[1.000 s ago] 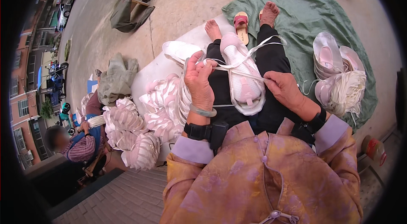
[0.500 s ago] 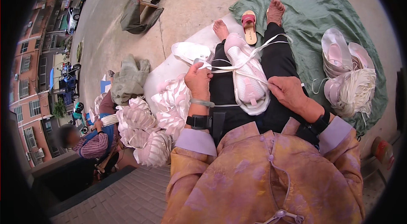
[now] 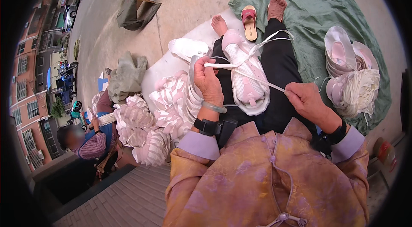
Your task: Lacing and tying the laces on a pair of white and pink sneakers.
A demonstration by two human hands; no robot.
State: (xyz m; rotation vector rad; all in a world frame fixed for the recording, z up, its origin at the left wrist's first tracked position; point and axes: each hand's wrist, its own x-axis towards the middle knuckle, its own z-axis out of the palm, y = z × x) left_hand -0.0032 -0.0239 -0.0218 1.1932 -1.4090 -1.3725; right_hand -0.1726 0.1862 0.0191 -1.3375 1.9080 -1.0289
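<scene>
The left hand (image 3: 208, 82) pinches a white lace (image 3: 222, 66) beside the pink-and-white shoe (image 3: 249, 89). The right hand (image 3: 307, 101) pinches another stretch.

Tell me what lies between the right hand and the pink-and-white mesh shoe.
In the head view, a flat white lace links shoe and right hand.

Orange jacket (image 3: 231, 180), lilac cuffs (image 3: 198, 145)

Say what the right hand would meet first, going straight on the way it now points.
Beyond the lace it holds, the right hand would probably meet the pink-and-white shoe, though depth is unclear.
</scene>
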